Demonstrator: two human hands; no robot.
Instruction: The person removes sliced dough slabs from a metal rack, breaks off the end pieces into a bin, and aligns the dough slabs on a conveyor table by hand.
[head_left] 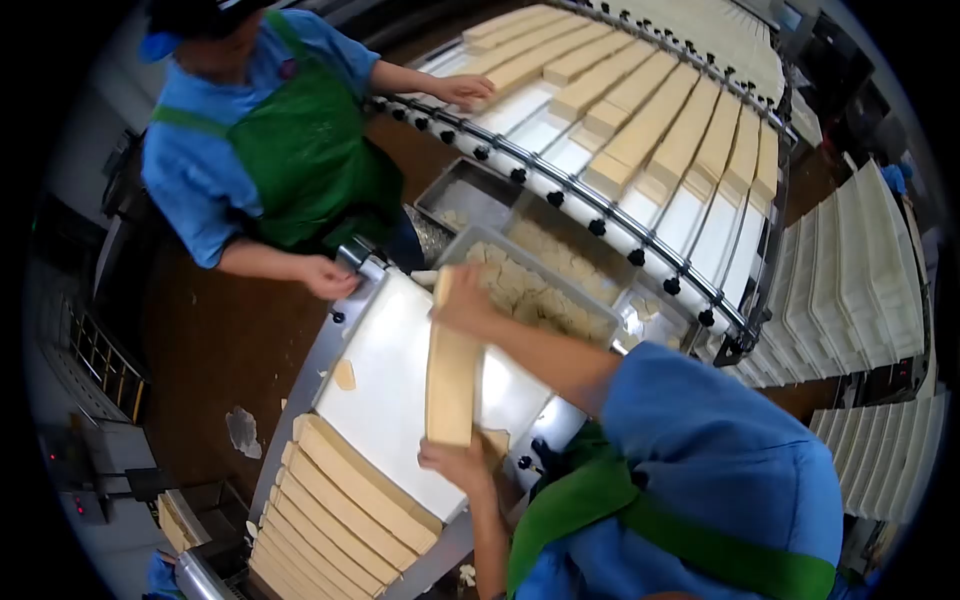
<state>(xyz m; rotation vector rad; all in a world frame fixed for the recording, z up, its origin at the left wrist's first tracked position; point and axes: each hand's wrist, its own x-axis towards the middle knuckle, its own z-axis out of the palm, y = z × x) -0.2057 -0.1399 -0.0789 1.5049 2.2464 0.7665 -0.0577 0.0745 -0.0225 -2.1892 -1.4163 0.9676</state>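
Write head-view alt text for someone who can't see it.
Right hand and left hand grip a long dough-like strip by its ends over a white conveyor belt, beside a row of similar strips. A co-worker in a green apron stands opposite, near a second strip-laden belt.

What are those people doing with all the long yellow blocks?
One person's left hand and right hand hold a long block near its ends, over a white surface. More blocks lie side by side there. A co-worker has one hand beside the blocks farther off.
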